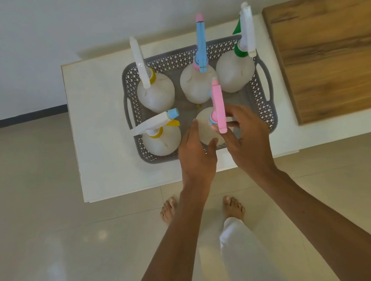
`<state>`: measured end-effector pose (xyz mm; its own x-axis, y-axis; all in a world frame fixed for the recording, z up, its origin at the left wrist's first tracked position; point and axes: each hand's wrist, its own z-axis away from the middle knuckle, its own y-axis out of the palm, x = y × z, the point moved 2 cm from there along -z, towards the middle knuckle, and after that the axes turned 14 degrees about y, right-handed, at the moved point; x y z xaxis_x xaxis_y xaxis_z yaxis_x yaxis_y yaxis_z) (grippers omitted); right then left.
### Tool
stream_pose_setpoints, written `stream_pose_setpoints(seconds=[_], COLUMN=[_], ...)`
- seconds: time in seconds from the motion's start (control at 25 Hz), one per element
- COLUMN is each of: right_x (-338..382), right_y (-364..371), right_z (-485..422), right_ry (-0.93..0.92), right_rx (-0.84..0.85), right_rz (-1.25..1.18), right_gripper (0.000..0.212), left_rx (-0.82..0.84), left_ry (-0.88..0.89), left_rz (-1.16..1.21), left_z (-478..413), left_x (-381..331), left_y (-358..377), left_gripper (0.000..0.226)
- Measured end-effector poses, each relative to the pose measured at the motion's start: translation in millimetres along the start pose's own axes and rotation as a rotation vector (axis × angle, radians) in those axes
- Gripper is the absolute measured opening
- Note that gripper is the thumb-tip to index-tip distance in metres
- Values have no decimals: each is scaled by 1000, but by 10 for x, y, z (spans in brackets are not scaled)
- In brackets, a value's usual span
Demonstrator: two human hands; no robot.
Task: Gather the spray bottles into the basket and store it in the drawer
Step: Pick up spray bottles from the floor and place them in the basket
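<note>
Grey perforated basket [266, 96] on the white bench [98, 128], holding five upright spray bottles. At 6 o'clock in the basket stands the pink-headed bottle [218, 105]; the right hand [248, 139] pinches its neck, while the left hand [197, 155], fingers loosely spread, touches its body. Yellow-collared bottles [155, 92] occupy 10 and 8 o'clock, the blue-headed bottle [201, 51] 12 o'clock, the green-collared bottle [235, 70] 2 o'clock. A wooden board [333, 54] lies at 3 o'clock.

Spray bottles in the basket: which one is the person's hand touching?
The bottle with the pink sprayer, at the front of the grey basket. The right hand has its fingers on that sprayer's neck; the other four bottles stand untouched.
</note>
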<state>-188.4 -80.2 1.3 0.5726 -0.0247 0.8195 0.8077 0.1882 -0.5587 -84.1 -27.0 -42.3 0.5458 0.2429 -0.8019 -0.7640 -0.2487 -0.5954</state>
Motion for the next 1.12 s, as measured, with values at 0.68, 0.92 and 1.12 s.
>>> stream_pose_setpoints(seconds=[0.68,0.92,1.12], right_x=[-123,-94,-302], right_y=[3,4,574], right_z=[206,970,1866], right_ry=[189,148,-41], right_rx=[-92,-212,273], right_rz=[-57,-47,96], right_gripper=[64,49,36], left_rx=[-31,-129,-289], left_ry=[28,20,-254], left_rz=[71,20,-76], left_z=[169,1142,2645], left_x=[-126,-77,804], left_y=[-210,-593,-1044], left_gripper=[65,54,49])
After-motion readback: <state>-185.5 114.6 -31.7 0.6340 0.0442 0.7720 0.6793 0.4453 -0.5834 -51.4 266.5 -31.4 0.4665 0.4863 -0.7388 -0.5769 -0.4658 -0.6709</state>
